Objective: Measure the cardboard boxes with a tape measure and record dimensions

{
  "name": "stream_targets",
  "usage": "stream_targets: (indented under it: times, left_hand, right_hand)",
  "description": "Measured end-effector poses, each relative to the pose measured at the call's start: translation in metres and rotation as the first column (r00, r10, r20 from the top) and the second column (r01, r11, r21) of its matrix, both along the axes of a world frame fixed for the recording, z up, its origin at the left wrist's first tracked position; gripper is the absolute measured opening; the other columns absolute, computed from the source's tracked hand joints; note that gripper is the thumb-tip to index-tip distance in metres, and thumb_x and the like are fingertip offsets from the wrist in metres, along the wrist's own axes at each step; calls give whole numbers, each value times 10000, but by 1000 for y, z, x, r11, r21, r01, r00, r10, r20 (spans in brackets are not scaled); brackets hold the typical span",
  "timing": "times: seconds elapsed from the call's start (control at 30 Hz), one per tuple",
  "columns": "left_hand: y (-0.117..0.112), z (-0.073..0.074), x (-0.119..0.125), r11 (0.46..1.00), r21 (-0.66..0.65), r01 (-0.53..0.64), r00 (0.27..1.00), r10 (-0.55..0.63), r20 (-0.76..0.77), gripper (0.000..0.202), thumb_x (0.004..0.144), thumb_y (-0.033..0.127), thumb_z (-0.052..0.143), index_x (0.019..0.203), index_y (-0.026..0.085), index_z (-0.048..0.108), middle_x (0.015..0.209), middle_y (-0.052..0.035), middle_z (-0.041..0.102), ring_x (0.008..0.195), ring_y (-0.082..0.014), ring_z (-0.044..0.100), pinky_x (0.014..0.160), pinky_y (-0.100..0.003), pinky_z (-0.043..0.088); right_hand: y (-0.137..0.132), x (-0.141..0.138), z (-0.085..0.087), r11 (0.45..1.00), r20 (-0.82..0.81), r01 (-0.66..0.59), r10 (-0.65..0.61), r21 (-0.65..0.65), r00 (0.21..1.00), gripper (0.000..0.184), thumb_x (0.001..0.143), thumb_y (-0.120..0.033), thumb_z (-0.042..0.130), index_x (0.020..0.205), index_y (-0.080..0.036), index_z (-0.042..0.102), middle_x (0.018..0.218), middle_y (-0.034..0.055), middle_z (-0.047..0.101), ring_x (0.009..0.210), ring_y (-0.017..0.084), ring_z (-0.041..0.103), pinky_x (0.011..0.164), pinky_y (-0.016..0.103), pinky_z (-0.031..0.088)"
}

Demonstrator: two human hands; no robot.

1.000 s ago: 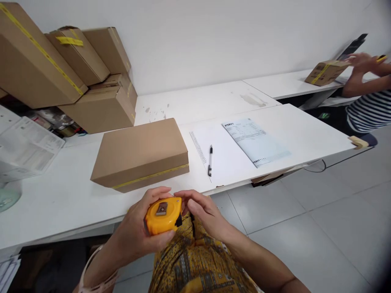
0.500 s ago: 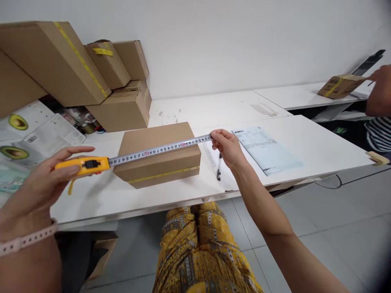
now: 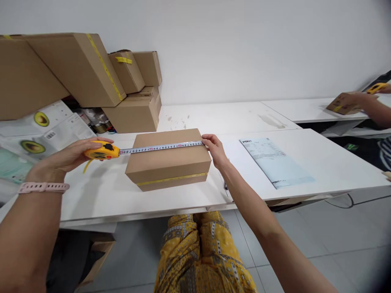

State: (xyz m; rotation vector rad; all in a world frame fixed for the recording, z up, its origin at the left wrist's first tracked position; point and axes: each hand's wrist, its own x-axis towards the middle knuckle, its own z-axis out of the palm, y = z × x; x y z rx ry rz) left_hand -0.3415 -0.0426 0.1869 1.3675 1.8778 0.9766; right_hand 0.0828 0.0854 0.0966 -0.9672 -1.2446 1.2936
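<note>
A closed cardboard box (image 3: 171,160) with a yellow strip along its front side sits on the white table (image 3: 122,203). Across its top stretches the silver blade of a tape measure (image 3: 103,151), pulled out of the yellow case. My left hand (image 3: 75,154) grips that case just left of the box. At the box's right edge, my right hand (image 3: 216,150) pinches the blade's end between its fingers. Partly behind my right forearm lies a pen (image 3: 226,185) on white paper.
Stacked cardboard boxes (image 3: 131,114) rise at the back left, beside packages with avocado pictures (image 3: 41,119). A light blue printed pad (image 3: 276,162) lies right of my arm. At far right, another person's hand (image 3: 365,101) touches a smaller box (image 3: 340,103).
Both my hands have brought the tape measure back over the box, its blade now along the top. My view has shifted slightly. The other person now has a yellow tape measure in view.
</note>
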Motion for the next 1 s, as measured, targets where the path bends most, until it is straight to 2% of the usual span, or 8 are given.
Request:
stream_targets:
  times: [0.13, 0.23, 0.33, 0.43, 0.6, 0.77, 1.0]
  left_hand:
    - [7, -2, 7, 1000, -23, -16, 1000, 16, 7, 685, 718, 703, 716, 1139, 163, 723, 1019, -57, 797, 875, -228, 726, 724, -301, 594]
    - [7, 1, 25, 995, -40, 96, 994, -94, 51, 644, 781, 614, 686, 1208, 131, 689, 1133, -89, 774, 951, -243, 731, 783, -304, 599]
    - [7, 2, 38, 976, -15, 217, 970, -214, 116, 556, 789, 510, 698, 1195, 130, 694, 1143, -128, 765, 941, -248, 737, 762, -307, 597]
    - [9, 1, 38, 972, -9, 234, 962, -230, 148, 501, 800, 497, 676, 1169, 161, 718, 1126, -142, 767, 915, -249, 743, 753, -313, 596]
    - [13, -3, 28, 955, -36, 295, 932, -279, 230, 565, 791, 525, 702, 1210, 146, 708, 1088, -148, 763, 909, -273, 732, 744, -319, 593]
    - [15, -7, 22, 952, -39, 304, 913, -279, 298, 590, 805, 538, 724, 1246, 146, 701, 1076, -152, 754, 908, -270, 717, 722, -297, 589]
    - [13, -7, 23, 959, -22, 283, 916, -263, 305, 562, 788, 525, 758, 1199, 144, 726, 1069, -149, 760, 868, -244, 716, 704, -272, 582]
  right_hand:
    - [-2, -3, 4, 995, 106, -102, 104, -23, 989, 380, 770, -361, 580, 1120, -263, 688, 1182, 50, 665, 937, 197, 598, 714, 303, 494]
    - [-4, -4, 7, 992, 143, -122, 122, -11, 982, 425, 801, -369, 567, 1197, -279, 695, 1323, 47, 632, 994, 218, 600, 732, 318, 503]
    - [-5, -3, 5, 991, 106, -123, 127, -48, 986, 434, 799, -392, 595, 1202, -275, 703, 1292, 50, 651, 978, 224, 597, 715, 316, 494]
    - [-4, -3, 3, 990, 97, -119, 126, -74, 987, 414, 779, -400, 625, 1166, -284, 719, 1256, 40, 658, 952, 219, 586, 694, 305, 477]
    - [-5, -3, 3, 986, 76, -110, 120, -124, 990, 383, 770, -413, 654, 1134, -321, 728, 1160, 4, 666, 872, 195, 566, 670, 292, 448]
    - [-8, -4, 3, 986, 47, -103, 110, -134, 993, 372, 769, -426, 670, 1122, -323, 725, 1081, 2, 669, 862, 198, 566, 665, 296, 455]
    - [-10, 1, -1, 992, 34, -106, 108, -71, 994, 477, 764, -546, 735, 1166, -292, 694, 1178, 45, 701, 991, 238, 645, 790, 362, 528]
